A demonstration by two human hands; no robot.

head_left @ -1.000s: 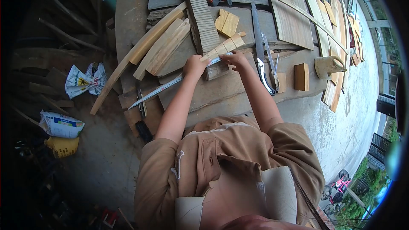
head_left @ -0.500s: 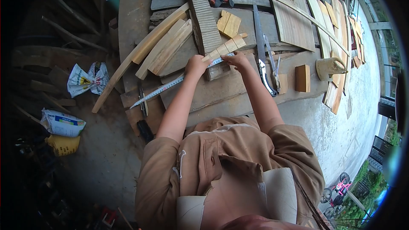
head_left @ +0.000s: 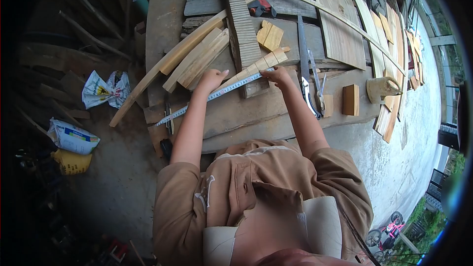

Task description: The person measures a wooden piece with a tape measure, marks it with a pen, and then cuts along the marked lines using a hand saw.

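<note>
A white measuring tape (head_left: 229, 87) lies stretched diagonally across the boards, along the near edge of a light wooden strip (head_left: 261, 64) with lines across it. At the strip's left end is my left hand (head_left: 212, 80), by the tape, thumb apart from the fingers. My right hand (head_left: 277, 76) pinches the tape near the strip's right end. A long ridged wooden piece (head_left: 241, 24) runs away from me beyond the strip. Behind the strip sits a yellowish wood block (head_left: 270, 35).
Right of my hands lie a handsaw (head_left: 303, 49), an upright wood block (head_left: 351, 100) and a cream mug-like container (head_left: 377, 89). Curved wood pieces (head_left: 197, 61) lie at the left. A utility knife (head_left: 169, 119) rests near my left forearm. Plastic bags (head_left: 74, 137) are on the floor.
My left hand has moved left along the tape, off the strip, and its thumb has spread. More of the tape shows. The whole view has shifted slightly.
</note>
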